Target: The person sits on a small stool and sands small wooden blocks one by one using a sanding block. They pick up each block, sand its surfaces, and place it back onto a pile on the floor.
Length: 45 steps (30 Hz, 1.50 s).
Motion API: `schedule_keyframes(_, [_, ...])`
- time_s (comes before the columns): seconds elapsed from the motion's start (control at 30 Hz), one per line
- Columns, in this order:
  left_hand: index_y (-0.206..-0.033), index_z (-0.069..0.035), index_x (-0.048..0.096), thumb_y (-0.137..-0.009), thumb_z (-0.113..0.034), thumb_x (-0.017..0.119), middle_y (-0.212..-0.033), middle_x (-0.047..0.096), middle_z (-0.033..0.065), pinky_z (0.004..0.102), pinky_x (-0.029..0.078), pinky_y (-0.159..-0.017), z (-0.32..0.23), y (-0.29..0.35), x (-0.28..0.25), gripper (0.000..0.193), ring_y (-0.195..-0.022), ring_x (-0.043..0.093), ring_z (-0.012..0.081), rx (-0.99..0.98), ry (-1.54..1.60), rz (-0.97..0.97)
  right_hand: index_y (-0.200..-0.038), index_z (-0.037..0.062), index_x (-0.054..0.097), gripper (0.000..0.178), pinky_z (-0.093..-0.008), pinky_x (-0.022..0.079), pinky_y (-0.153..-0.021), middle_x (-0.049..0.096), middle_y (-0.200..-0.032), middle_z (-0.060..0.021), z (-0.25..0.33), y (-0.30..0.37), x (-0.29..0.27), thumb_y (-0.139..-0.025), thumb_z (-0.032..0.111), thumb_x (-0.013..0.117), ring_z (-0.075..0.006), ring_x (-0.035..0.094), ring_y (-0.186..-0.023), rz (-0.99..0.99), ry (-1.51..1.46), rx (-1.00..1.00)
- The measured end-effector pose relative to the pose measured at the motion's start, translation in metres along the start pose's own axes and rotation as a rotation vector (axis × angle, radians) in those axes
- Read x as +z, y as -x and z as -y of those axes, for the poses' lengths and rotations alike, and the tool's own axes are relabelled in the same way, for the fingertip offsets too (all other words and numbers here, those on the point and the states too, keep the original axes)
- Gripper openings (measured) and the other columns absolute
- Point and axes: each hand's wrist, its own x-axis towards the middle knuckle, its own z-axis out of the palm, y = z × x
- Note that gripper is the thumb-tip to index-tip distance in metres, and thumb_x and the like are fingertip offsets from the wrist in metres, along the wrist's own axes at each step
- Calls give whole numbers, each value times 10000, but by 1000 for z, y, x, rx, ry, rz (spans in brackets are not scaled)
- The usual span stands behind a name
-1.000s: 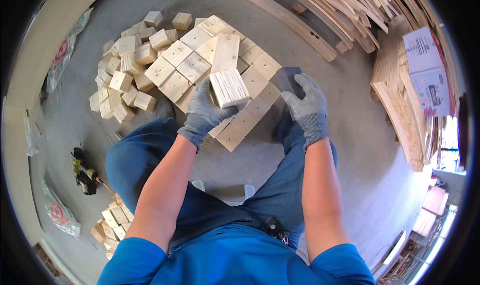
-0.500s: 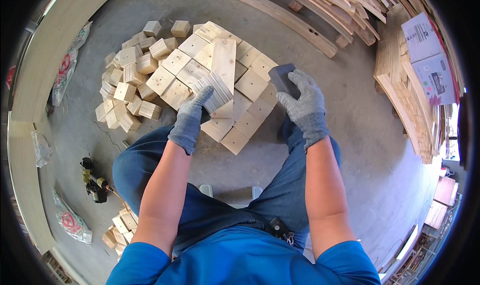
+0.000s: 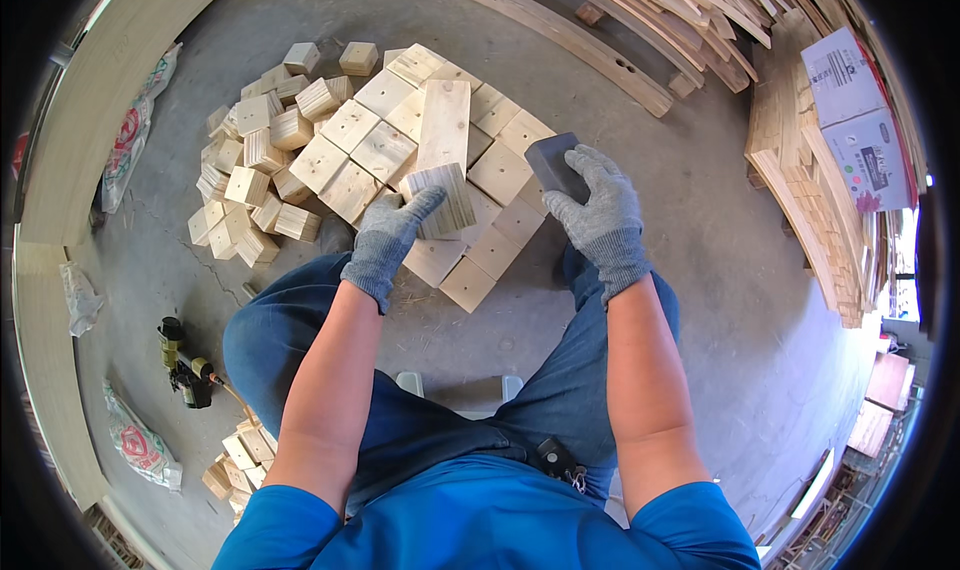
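Observation:
My left hand (image 3: 392, 222), in a grey knit glove, is closed round a wooden block (image 3: 445, 205) with striped grain on its upper face. The thumb lies along that face; the other fingers are hidden beneath. To the right, my gloved right hand (image 3: 607, 208) grips a dark grey rectangular block (image 3: 556, 165), held apart from the wooden one. Below both hands, several square wooden blocks (image 3: 383, 152) stand packed side by side, with small marks or holes on their tops. A flat board (image 3: 445, 120) lies across them, partly covered by the held wooden block.
Loose wooden blocks (image 3: 265, 150) are heaped left of the packed ones. A nail-gun-like tool (image 3: 186, 365) with a hose lies on the floor at left, near a printed sack (image 3: 140, 440). Stacked lumber (image 3: 805, 170) and cardboard boxes (image 3: 855, 120) stand at right. A long beam (image 3: 540, 30) crosses the back.
The wooden block in my left hand has turned and shifted slightly to the right. My right hand has moved a little left with the dark grey block.

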Motion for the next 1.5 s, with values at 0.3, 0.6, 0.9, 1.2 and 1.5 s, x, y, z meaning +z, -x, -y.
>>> schedule_keyframes(0.3, [-1334,56,715,-952,-673,743,-1169,787,267,444,572,-997,-12,10,3,823,-1136,764,354,119,-186,-143,-1388,91,717,619,-465,503,-1146,636,-1535,-140,6,-1,-2,-834,311,882,-393,632,-1320,34,33,6])
schedule_keyframes(0.6, [-1597,28,485,-973,-475,820,-1527,609,266,388,448,-1200,26,-20,-3,869,-1427,589,338,143,148,-210,-1382,87,719,617,-464,503,-1143,643,-1526,-143,10,-1,-1,-831,314,881,-394,647,-1294,37,41,-11])
schedule_keyframes(0.9, [-1690,13,277,-640,-490,1049,-1651,443,286,433,360,-1297,23,-12,-11,1397,-1546,441,412,470,-154,-86,-1388,91,716,628,-456,493,-1144,650,-1520,-130,13,-4,3,-833,333,879,-377,646,-1302,57,57,-34])
schedule_keyframes(1.2, [-1728,-81,231,-594,-102,1050,-1633,498,222,401,404,-1282,30,-22,-3,1399,-1509,492,350,367,-143,-69,-1398,90,707,630,-475,493,-1150,644,-1525,-130,14,-4,3,-843,340,870,-399,638,-1311,88,46,-17])
schedule_keyframes(1.5, [-1721,-109,258,-615,-68,1039,-1628,505,188,404,398,-1299,39,-31,2,1355,-1500,500,320,391,-75,-53,-1401,90,706,628,-481,491,-1149,642,-1522,-143,13,-3,2,-848,341,866,-402,635,-1318,98,42,-29])
